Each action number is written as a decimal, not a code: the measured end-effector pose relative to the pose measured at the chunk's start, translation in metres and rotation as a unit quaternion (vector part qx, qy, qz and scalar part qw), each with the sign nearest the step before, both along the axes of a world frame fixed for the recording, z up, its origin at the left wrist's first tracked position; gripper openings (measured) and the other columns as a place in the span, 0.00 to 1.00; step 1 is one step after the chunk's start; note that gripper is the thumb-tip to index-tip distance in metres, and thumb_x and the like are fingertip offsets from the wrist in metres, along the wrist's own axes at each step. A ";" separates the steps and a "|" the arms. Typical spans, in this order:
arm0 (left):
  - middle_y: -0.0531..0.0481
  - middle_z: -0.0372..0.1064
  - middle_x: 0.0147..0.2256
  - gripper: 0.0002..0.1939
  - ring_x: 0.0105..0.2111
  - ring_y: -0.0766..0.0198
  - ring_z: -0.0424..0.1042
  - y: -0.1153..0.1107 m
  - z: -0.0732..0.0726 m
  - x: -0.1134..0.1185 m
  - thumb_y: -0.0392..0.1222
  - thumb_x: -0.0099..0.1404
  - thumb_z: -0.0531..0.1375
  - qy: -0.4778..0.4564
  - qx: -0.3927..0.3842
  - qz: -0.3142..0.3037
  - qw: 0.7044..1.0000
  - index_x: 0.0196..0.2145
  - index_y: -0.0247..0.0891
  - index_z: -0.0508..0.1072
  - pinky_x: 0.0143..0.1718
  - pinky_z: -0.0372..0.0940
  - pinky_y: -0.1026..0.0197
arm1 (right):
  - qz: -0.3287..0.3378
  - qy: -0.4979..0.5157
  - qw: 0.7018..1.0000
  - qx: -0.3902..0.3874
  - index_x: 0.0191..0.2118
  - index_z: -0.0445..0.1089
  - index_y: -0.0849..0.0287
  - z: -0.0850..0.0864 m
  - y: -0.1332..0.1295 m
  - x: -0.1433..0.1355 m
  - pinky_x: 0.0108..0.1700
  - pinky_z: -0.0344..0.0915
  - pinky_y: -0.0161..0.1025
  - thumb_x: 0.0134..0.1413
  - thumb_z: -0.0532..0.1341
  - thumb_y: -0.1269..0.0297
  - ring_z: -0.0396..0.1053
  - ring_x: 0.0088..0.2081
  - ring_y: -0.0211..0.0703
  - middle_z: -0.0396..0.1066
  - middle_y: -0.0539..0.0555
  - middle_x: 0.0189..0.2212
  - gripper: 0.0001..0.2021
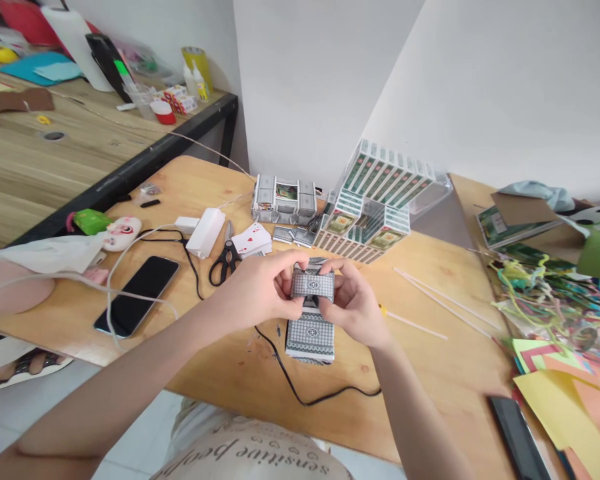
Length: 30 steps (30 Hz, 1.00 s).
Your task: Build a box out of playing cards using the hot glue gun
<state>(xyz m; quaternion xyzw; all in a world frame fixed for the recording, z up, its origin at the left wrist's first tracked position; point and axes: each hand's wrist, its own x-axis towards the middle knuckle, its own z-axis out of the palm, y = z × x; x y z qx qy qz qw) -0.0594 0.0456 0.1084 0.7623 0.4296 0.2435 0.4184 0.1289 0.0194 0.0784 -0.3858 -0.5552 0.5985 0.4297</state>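
Between my left hand point(275, 290) and my right hand point(353, 300), a grey-patterned playing card point(313, 283) is gripped at both ends and bowed. Fingers and thumbs of both hands pinch its side edges. Just below it on the table lies a stack of playing cards point(310, 337), patterned backs up. Behind the hands stands a structure of green-and-white card boxes point(365, 220). Left of that is a smaller build point(285, 200) covered in grey cards. Face-up cards point(253, 239) lie near black-handled scissors point(225, 260).
A black phone point(137, 293) with a white cable lies at left, near a white box point(206, 232). A black cord point(300, 393) crosses the table front. White sticks point(445, 303) lie right. Colored paper point(565, 393), tangled yarn and another phone point(517, 437) occupy the right side.
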 end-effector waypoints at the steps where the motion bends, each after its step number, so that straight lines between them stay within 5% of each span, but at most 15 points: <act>1: 0.59 0.64 0.23 0.19 0.22 0.71 0.64 0.001 0.000 0.000 0.34 0.51 0.60 0.003 0.001 -0.002 1.000 0.43 0.42 0.68 0.25 0.63 0.68 | -0.002 -0.002 1.000 0.000 0.43 0.56 0.53 0.000 0.000 0.000 0.26 0.58 0.33 0.48 0.61 0.68 0.62 0.26 0.34 0.65 0.47 0.29 0.17; 17: 0.60 0.62 0.21 0.13 0.19 0.73 0.62 0.006 -0.004 0.005 0.35 0.49 0.60 -0.028 -0.028 -0.004 0.999 0.35 0.39 0.69 0.21 0.60 0.70 | -0.011 -0.005 1.000 -0.004 0.41 0.55 0.53 0.000 0.002 0.002 0.25 0.59 0.33 0.46 0.62 0.68 0.62 0.25 0.34 0.66 0.46 0.28 0.17; 30: 0.57 0.66 0.28 0.16 0.25 0.69 0.70 0.002 -0.005 0.000 0.38 0.55 0.61 -0.047 -0.019 -0.007 0.999 0.42 0.42 0.65 0.29 0.67 0.66 | -0.009 -0.014 1.000 0.013 0.42 0.58 0.53 0.004 0.003 0.005 0.27 0.61 0.33 0.49 0.62 0.67 0.63 0.28 0.34 0.65 0.48 0.30 0.15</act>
